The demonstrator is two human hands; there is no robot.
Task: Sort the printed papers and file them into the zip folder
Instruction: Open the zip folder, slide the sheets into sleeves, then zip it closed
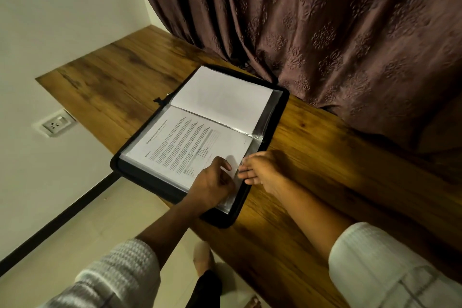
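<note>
Black zip folder (150,180) lies open on the wooden counter (125,77), a printed paper (185,145) in a clear sleeve (231,199) on its near half. The left hand (212,182), fingers curled, pinches the sleeve's corner; the right hand (262,170), fingers nearly straight, touches its edge just beside. A brown curtain (325,32) hangs against the folder's far corner, and the paper's text is too blurred to read.

I can make out a bold heading and dense print on the near page (185,150), but none is legible.
</note>
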